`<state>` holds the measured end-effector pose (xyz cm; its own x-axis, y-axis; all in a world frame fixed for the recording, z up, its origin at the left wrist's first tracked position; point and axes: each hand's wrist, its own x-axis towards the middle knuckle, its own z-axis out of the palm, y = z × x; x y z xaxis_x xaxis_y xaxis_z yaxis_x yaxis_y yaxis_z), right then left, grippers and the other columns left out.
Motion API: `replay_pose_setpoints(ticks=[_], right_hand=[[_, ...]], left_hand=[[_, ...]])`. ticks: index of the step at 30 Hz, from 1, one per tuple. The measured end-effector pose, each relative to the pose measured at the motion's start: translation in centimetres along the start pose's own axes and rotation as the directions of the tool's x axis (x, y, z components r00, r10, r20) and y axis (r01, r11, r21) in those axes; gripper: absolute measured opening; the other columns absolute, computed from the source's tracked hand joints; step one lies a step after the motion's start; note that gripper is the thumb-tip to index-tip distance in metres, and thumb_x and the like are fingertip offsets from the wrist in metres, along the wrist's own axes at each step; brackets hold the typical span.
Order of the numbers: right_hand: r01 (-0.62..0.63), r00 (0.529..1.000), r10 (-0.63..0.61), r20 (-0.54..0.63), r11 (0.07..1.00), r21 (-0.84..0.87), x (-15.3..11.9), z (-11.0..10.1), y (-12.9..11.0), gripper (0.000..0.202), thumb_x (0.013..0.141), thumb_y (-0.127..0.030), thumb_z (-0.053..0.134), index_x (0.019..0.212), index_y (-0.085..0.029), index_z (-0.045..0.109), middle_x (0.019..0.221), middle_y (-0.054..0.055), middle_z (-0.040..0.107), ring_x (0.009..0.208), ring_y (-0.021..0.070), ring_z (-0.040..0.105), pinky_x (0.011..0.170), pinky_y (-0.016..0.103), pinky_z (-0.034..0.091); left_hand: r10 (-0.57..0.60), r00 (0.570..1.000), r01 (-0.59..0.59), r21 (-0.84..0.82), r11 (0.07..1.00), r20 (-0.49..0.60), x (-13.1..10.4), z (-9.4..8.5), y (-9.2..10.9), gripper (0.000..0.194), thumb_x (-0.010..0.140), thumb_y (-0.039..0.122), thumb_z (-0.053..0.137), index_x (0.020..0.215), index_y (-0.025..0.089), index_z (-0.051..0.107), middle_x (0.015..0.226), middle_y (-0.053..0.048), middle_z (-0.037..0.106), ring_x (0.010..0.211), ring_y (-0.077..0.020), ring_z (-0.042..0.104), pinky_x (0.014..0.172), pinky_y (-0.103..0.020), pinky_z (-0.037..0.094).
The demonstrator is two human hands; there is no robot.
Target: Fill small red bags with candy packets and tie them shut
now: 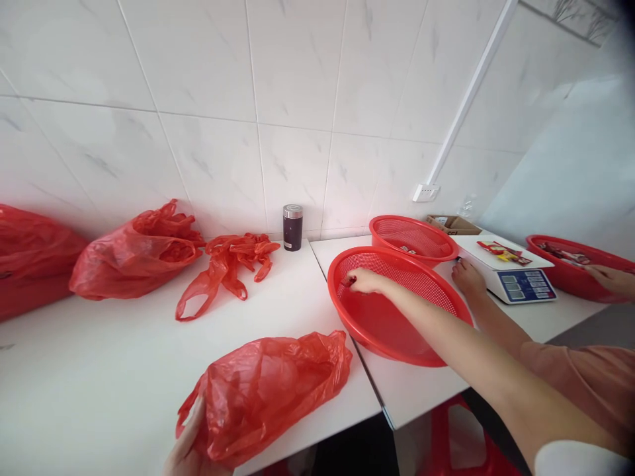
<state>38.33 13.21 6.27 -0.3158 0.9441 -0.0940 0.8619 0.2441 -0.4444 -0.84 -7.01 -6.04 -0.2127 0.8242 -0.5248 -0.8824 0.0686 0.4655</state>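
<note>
My left hand (191,439) is closed on one end of a red plastic bag (268,390), which lies crumpled along the front of the white table. My right hand (366,280) reaches inside a large red perforated basket (397,360), near its left wall. The fingers there are curled together; a small dark reddish bit shows at their tips, too small to name. Below that hand the basket's floor is bare red plastic.
A co-worker's hand (469,277) is beside a scale (528,285) bearing small wrapped packets (503,252); the other hand (612,279) is at another red basket (570,281). Behind stand a third basket (414,228), a tumbler (292,228) and red bags (133,258).
</note>
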Motion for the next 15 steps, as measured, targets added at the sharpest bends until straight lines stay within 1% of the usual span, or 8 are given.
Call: replay_pose_setpoints(ticks=[2,4,7,9,11,12,13,15], right_hand=[[0.01,0.998,-0.013,0.058,0.999,0.051,2.3,1.3,-3.7,0.031,0.092,-0.035,0.056,0.117,-0.016,0.057,0.117,0.007,0.059,0.098,0.0203,0.061,0.082,0.039,0.053],[0.018,0.994,-0.028,0.108,0.995,0.096,3.8,2.3,-7.0,0.02,0.091,-0.028,0.057,0.107,-0.018,0.061,0.109,0.005,0.061,0.091,0.0165,0.061,0.075,0.031,0.054],[0.08,0.974,-0.142,0.177,0.945,0.318,3.7,4.1,-11.5,0.01,0.083,-0.019,0.058,0.093,-0.019,0.06,0.098,0.002,0.062,0.081,0.0119,0.06,0.062,0.021,0.051],[0.122,0.928,-0.284,0.24,0.842,0.525,2.4,6.5,-14.2,0.012,0.079,-0.019,0.058,0.091,-0.02,0.058,0.095,0.001,0.061,0.076,0.0106,0.059,0.057,0.019,0.049],[0.146,0.853,-0.406,0.328,0.789,0.597,0.8,10.0,-16.3,0.018,0.079,-0.023,0.057,0.097,-0.022,0.058,0.098,0.001,0.06,0.076,0.0114,0.059,0.057,0.021,0.05],[0.178,0.818,-0.433,0.379,0.817,0.549,0.2,12.0,-17.1,0.02,0.078,-0.027,0.058,0.098,-0.023,0.059,0.101,0.002,0.059,0.078,0.0128,0.061,0.059,0.022,0.05],[0.234,0.801,-0.43,0.416,0.865,0.445,-0.3,13.8,-17.6,0.024,0.078,-0.031,0.059,0.101,-0.025,0.06,0.108,0.003,0.058,0.081,0.0153,0.062,0.064,0.026,0.051],[0.33,0.837,-0.352,0.42,0.936,0.125,-0.6,16.7,-18.1,0.038,0.078,-0.042,0.061,0.114,-0.028,0.059,0.121,0.008,0.052,0.09,0.0241,0.063,0.072,0.036,0.051]], left_hand=[[0.006,1.0,-0.006,-0.004,1.0,-0.017,0.0,0.1,0.1,0.039,0.095,0.013,0.038,0.12,0.026,0.064,0.097,-0.004,0.077,0.086,-0.0167,0.073,0.079,-0.026,0.059],[0.022,1.0,-0.022,0.002,1.0,0.016,0.1,0.1,0.1,0.038,0.096,0.013,0.037,0.117,0.024,0.066,0.098,-0.005,0.076,0.087,-0.0163,0.072,0.078,-0.026,0.059],[0.028,0.999,-0.028,-0.002,1.0,0.038,0.3,0.4,-0.1,0.036,0.096,0.013,0.037,0.113,0.021,0.068,0.093,-0.005,0.077,0.081,-0.0152,0.073,0.075,-0.025,0.06],[0.022,0.999,-0.021,-0.018,1.0,0.024,0.3,0.7,-0.2,0.036,0.096,0.013,0.037,0.112,0.021,0.068,0.091,-0.005,0.077,0.077,-0.0145,0.073,0.074,-0.025,0.06],[0.028,0.999,-0.027,-0.033,0.999,0.017,0.2,1.2,-0.2,0.036,0.096,0.014,0.038,0.113,0.022,0.068,0.093,-0.005,0.077,0.077,-0.0145,0.073,0.074,-0.024,0.06],[0.033,0.999,-0.033,-0.035,0.999,0.019,0.1,1.4,-0.2,0.036,0.096,0.014,0.038,0.113,0.023,0.068,0.094,-0.004,0.076,0.079,-0.0148,0.073,0.073,-0.024,0.06],[0.04,0.999,-0.039,-0.031,0.999,0.021,0.0,1.5,-0.1,0.036,0.095,0.014,0.038,0.113,0.024,0.068,0.097,-0.004,0.076,0.082,-0.0152,0.073,0.073,-0.024,0.06],[0.066,0.998,-0.066,0.008,0.998,-0.001,-0.3,1.7,0.2,0.034,0.094,0.015,0.042,0.111,0.027,0.069,0.101,-0.003,0.075,0.084,-0.0149,0.072,0.07,-0.022,0.059]])
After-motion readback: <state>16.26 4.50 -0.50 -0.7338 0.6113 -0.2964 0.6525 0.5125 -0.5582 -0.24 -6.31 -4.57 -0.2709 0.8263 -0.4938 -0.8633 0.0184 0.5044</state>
